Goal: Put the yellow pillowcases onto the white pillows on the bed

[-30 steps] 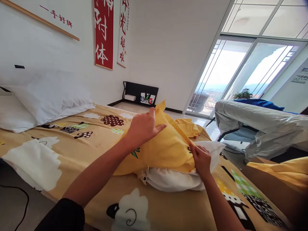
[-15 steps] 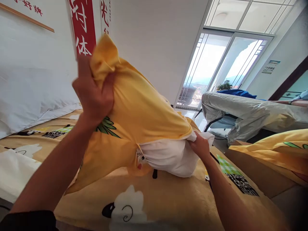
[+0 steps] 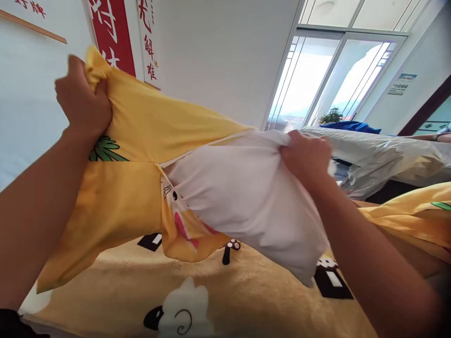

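A yellow pillowcase (image 3: pixel 148 117) with a green leaf print and a cartoon face is stretched between my hands. My left hand (image 3: pixel 84 101) is closed around its upper left corner. Out of the case's open right side comes a white pillow (image 3: pixel 239 192), still partly inside the yellow fabric. My right hand (image 3: pixel 308 155) grips the pillow's upper right end. Both are held above a tan blanket (image 3: pixel 268 300) printed with a white sheep. The fingertips of both hands are partly hidden in the cloth.
At the right lies more yellow fabric (image 3: pixel 412 216) on a cardboard box. Behind it stands a surface covered with clear plastic (image 3: pixel 394 159), a blue cloth (image 3: pixel 352 126) on top. Another person's forearm (image 3: pixel 428 137) shows at the far right edge. Sliding glass doors are at the back.
My left hand has moved left with the pillowcase corner. My right hand has risen and moved right with the pillow, so more white shows outside the case.
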{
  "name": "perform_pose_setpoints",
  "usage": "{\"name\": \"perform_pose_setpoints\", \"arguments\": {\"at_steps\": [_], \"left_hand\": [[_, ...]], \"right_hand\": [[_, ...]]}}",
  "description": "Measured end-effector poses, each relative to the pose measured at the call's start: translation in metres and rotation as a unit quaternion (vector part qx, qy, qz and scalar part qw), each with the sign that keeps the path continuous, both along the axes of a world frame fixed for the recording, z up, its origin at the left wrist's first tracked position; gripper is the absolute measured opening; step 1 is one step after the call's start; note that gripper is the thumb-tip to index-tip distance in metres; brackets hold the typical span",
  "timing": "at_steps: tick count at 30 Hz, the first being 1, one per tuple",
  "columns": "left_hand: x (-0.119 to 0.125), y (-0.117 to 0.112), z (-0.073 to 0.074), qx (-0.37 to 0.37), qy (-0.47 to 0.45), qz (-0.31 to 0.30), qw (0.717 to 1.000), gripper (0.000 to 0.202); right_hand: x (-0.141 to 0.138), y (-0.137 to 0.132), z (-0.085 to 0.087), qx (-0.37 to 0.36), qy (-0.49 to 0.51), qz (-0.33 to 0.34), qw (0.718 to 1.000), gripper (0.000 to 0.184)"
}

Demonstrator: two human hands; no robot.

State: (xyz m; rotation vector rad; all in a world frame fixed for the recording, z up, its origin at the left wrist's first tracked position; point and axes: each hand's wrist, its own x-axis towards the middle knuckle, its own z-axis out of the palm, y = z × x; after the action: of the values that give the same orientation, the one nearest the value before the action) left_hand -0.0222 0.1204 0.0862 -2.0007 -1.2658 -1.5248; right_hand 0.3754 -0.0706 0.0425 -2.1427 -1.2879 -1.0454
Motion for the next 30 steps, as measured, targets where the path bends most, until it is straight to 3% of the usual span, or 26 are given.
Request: {"name": "perform_pose_setpoints", "arguments": {"at_steps": [2,3,5,7,9,10,11,13,17,20,23,24,27,30], "left_hand": [[0.012,0.017,-0.029,-0.038,0.001,0.081,0.996,0.056],[0.019,0.02,-0.049,-0.04,0.026,0.093,0.994,0.051],[0.038,0.012,-0.099,0.001,0.106,0.046,0.993,0.043],[0.06,-0.013,-0.156,0.029,0.202,-0.095,0.974,0.037],[0.079,-0.043,-0.207,0.018,0.37,-0.248,0.895,0.03],[0.087,-0.056,-0.227,-0.009,0.423,-0.278,0.862,0.028],[0.093,-0.066,-0.243,-0.033,0.445,-0.285,0.848,0.026],[0.101,-0.076,-0.26,-0.075,0.459,-0.27,0.843,0.023],[0.113,-0.075,-0.264,-0.098,0.467,-0.229,0.848,0.027],[0.131,-0.082,-0.262,-0.126,0.529,-0.202,0.814,0.031],[0.155,-0.096,-0.249,-0.151,0.58,-0.201,0.775,0.009],[0.162,-0.1,-0.241,-0.144,0.58,-0.212,0.773,0.011],[0.176,-0.11,-0.208,-0.104,0.549,-0.256,0.789,0.014],[0.176,-0.118,-0.183,-0.078,0.509,-0.279,0.81,0.009]], "right_hand": [[-0.02,0.016,-0.031,-0.023,0.024,0.058,0.998,0.049],[-0.033,0.019,-0.053,-0.038,0.02,0.113,0.993,0.055],[-0.057,0.019,-0.107,-0.104,-0.027,0.261,0.959,0.057],[-0.075,0.016,-0.16,-0.266,-0.081,0.399,0.874,0.06],[-0.083,0.018,-0.198,-0.354,-0.096,0.408,0.836,0.067],[-0.083,0.021,-0.21,-0.375,-0.096,0.4,0.831,0.071],[-0.081,0.024,-0.217,-0.383,-0.093,0.388,0.834,0.076],[-0.073,0.031,-0.223,-0.378,-0.096,0.37,0.843,0.086],[-0.061,0.042,-0.228,-0.362,-0.146,0.311,0.867,0.085],[-0.064,0.061,-0.221,-0.361,-0.16,0.286,0.873,0.068],[-0.08,0.089,-0.186,-0.355,-0.16,0.307,0.868,0.05],[-0.087,0.098,-0.169,-0.348,-0.16,0.319,0.867,0.045],[-0.108,0.115,-0.121,-0.298,-0.13,0.374,0.869,0.04],[-0.113,0.12,-0.101,-0.275,-0.022,0.442,0.854,0.05]]}}
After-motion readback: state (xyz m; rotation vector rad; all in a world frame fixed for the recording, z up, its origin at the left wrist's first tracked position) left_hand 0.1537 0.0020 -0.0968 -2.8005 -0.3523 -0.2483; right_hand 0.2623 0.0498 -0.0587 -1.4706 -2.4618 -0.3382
